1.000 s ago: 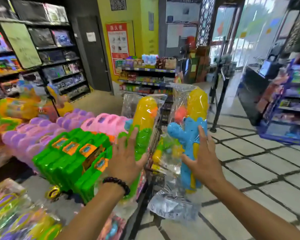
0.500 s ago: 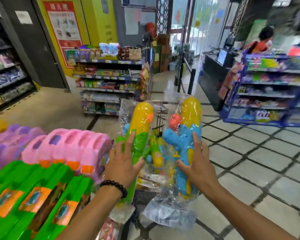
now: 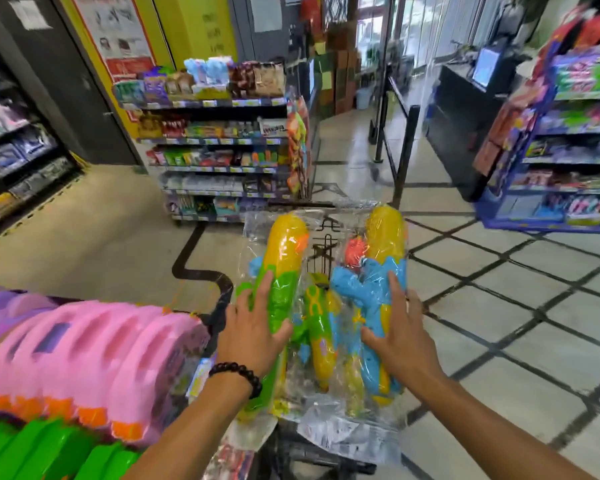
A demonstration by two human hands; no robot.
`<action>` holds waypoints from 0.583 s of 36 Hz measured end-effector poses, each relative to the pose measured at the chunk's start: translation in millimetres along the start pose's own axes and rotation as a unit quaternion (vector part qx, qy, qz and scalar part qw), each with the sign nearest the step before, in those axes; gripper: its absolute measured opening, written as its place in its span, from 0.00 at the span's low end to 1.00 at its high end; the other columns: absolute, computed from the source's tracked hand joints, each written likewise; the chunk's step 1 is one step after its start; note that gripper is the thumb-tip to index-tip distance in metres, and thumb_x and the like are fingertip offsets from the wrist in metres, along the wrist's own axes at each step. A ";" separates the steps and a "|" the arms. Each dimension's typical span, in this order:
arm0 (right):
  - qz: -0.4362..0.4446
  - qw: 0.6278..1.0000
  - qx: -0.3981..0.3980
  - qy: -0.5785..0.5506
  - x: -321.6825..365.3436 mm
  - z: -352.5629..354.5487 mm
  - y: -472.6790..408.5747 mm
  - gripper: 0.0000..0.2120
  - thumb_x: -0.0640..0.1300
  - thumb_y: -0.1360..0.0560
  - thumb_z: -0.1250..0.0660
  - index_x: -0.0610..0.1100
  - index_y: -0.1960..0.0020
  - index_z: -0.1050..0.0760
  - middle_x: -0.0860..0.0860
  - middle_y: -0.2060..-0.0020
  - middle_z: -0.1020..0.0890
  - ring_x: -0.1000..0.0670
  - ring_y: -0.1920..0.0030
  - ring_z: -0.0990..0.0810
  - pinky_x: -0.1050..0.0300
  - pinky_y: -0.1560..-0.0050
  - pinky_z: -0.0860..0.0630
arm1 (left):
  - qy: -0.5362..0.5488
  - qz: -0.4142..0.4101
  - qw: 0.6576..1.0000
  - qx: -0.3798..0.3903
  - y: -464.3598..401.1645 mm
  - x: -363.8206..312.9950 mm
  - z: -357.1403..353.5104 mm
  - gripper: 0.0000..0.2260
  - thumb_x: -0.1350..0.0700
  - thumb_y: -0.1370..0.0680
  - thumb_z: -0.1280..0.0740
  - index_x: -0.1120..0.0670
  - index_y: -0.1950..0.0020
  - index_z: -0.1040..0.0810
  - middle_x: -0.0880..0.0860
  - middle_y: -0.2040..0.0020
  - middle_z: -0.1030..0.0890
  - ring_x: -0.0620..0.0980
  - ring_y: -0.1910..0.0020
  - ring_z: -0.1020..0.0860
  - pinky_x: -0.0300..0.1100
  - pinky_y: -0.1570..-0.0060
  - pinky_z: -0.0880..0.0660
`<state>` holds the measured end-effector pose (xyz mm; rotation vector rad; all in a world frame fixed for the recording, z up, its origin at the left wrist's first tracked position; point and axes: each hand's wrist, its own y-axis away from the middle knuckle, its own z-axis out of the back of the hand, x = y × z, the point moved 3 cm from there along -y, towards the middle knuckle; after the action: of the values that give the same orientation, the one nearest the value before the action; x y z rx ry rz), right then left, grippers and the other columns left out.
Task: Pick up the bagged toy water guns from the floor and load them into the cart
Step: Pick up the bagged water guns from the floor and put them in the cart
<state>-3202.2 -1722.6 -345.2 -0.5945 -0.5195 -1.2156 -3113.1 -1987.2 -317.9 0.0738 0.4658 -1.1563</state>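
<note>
**Two bagged guns held upright over the cart**

The left hand (image 3: 253, 336), a bead bracelet (image 3: 238, 375) at its wrist, wraps the green gun (image 3: 283, 271): fingers lie up along the green body and the thumb hooks round its right side, pressing the clear bag against it. The right hand (image 3: 397, 336) grips the blue gun (image 3: 378, 292) in the same way, fingers spread up the blue body, thumb curled round the left side. Both guns stand nearly upright, yellow tanks on top, each in its own clear plastic bag whose loose bottom end hangs crumpled below the hands.

Between the two held guns more bagged guns (image 3: 321, 337) lie in the cart (image 3: 323, 245), green, yellow and blue ones piled together; how many I cannot tell. Of the cart only some black wire shows between the yellow tanks and a dark edge below the bags. The held guns stand at the cart's left and right sides, their lower ends down among the pile.

To the left, just beside the left arm, sit a row of pink toys (image 3: 84, 355) and below it green toys (image 3: 45, 452), both blurred. Beyond the cart stands a snack shelf (image 3: 215, 147) stocked with packets on several levels. The tiled floor (image 3: 499, 306) runs to the right to a blue rack (image 3: 565, 161) of goods, and a dark worktop (image 3: 465, 109) with a screen stands near the glass doors.
</note>
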 end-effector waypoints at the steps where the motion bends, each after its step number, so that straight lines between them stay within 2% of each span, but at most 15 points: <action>1: 0.004 1.000 0.007 0.001 -5.3 -5.0 -13.3 0.54 0.60 0.29 0.27 0.72 0.22 0.65 0.60 0.24 0.47 0.44 0.37 0.23 0.54 0.63 0.30 | -0.003 0.005 1.000 0.000 -12.1 -0.7 -7.8 0.45 0.35 0.25 0.31 0.34 0.19 0.60 0.56 0.30 0.31 0.63 0.34 0.28 0.61 0.42 0.23; 4: 0.002 1.000 0.027 0.010 -20.4 -21.7 -49.1 0.54 0.61 0.29 0.26 0.73 0.23 0.66 0.55 0.20 0.49 0.42 0.31 0.25 0.49 0.57 0.26 | -0.009 0.020 1.000 0.003 -40.9 -0.2 -32.3 0.45 0.34 0.26 0.32 0.34 0.19 0.60 0.55 0.30 0.30 0.62 0.34 0.28 0.62 0.40 0.24; 5: -0.004 0.999 0.036 0.011 -24.9 -28.1 -58.8 0.54 0.61 0.29 0.26 0.73 0.23 0.67 0.53 0.19 0.49 0.42 0.32 0.24 0.48 0.56 0.25 | -0.016 0.027 0.999 0.007 -47.8 0.6 -40.4 0.45 0.34 0.26 0.33 0.34 0.19 0.60 0.55 0.30 0.30 0.62 0.34 0.28 0.62 0.40 0.24; 8: -0.020 0.998 0.065 0.002 -38.8 -51.6 -81.8 0.54 0.59 0.28 0.26 0.73 0.23 0.67 0.51 0.19 0.49 0.48 0.48 0.20 0.49 0.57 0.24 | -0.041 0.046 0.998 0.033 -62.2 3.5 -63.1 0.45 0.33 0.26 0.33 0.35 0.19 0.60 0.55 0.31 0.30 0.62 0.36 0.28 0.59 0.47 0.21; 11: -0.028 0.996 0.089 0.006 -50.9 -76.6 -101.0 0.54 0.60 0.28 0.26 0.72 0.22 0.66 0.52 0.20 0.50 0.45 0.44 0.19 0.53 0.58 0.29 | -0.053 0.052 0.995 0.060 -76.7 9.8 -83.4 0.44 0.32 0.26 0.34 0.36 0.18 0.58 0.54 0.31 0.32 0.62 0.36 0.28 0.58 0.52 0.21; 16: -0.049 0.992 0.112 0.001 -70.4 -111.6 -121.5 0.53 0.60 0.28 0.27 0.73 0.23 0.66 0.51 0.19 0.50 0.44 0.47 0.17 0.51 0.61 0.26 | -0.070 0.043 0.993 0.089 -103.0 25.5 -116.6 0.45 0.33 0.27 0.33 0.38 0.17 0.56 0.57 0.30 0.29 0.63 0.36 0.26 0.58 0.46 0.22; 18: -0.072 0.990 0.120 0.008 -77.5 -121.3 -128.3 0.54 0.60 0.28 0.27 0.73 0.23 0.68 0.49 0.18 0.52 0.44 0.50 0.16 0.48 0.59 0.22 | -0.056 0.048 0.992 0.100 -114.1 33.0 -132.1 0.46 0.33 0.27 0.33 0.37 0.18 0.58 0.57 0.28 0.31 0.63 0.32 0.28 0.59 0.44 0.22; 21: -0.093 0.988 0.117 0.027 -87.8 -135.5 -138.8 0.54 0.60 0.29 0.26 0.74 0.23 0.67 0.49 0.18 0.51 0.43 0.45 0.17 0.41 0.54 0.17 | -0.026 0.060 0.990 0.124 -130.6 43.8 -158.4 0.46 0.34 0.27 0.34 0.33 0.20 0.62 0.57 0.26 0.32 0.63 0.29 0.31 0.60 0.43 0.22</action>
<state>-3352.1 -1784.2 -483.3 -0.3179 -0.6733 -1.3188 -3266.0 -2032.5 -454.5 0.2826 0.2657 -1.0907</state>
